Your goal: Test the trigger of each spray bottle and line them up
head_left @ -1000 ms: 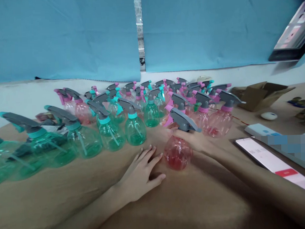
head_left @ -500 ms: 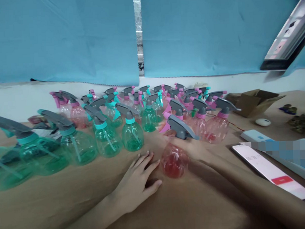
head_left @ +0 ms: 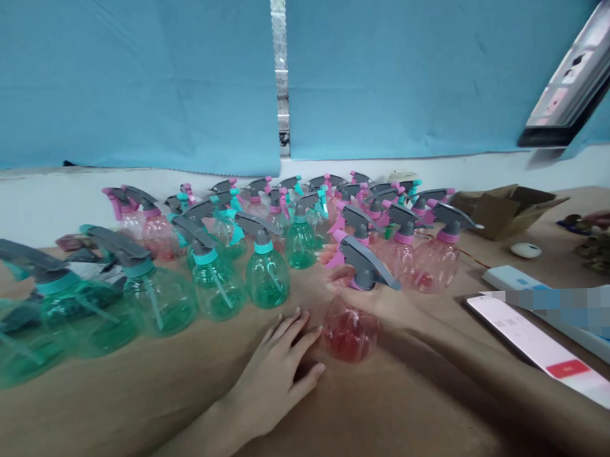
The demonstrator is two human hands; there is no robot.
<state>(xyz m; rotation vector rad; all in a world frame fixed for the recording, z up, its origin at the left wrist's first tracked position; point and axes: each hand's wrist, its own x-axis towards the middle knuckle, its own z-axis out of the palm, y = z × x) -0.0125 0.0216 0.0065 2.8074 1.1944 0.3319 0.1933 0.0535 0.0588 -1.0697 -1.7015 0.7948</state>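
This is an indoor workroom, laid out like a small workshop bench. Many matching spray bottles [head_left: 268, 283], green and pink, stand crowded in stock-like numbers across a broad brown tabletop [head_left: 165, 400]. An open cardboard box [head_left: 502, 215] sits on the right, and a lit phone [head_left: 552, 356] lies nearer. Plain blue sheeting [head_left: 129, 74] covers most of the white wall [head_left: 24, 205] behind. The slanted, blurred panel [head_left: 570, 79] at upper right is perhaps a screen.
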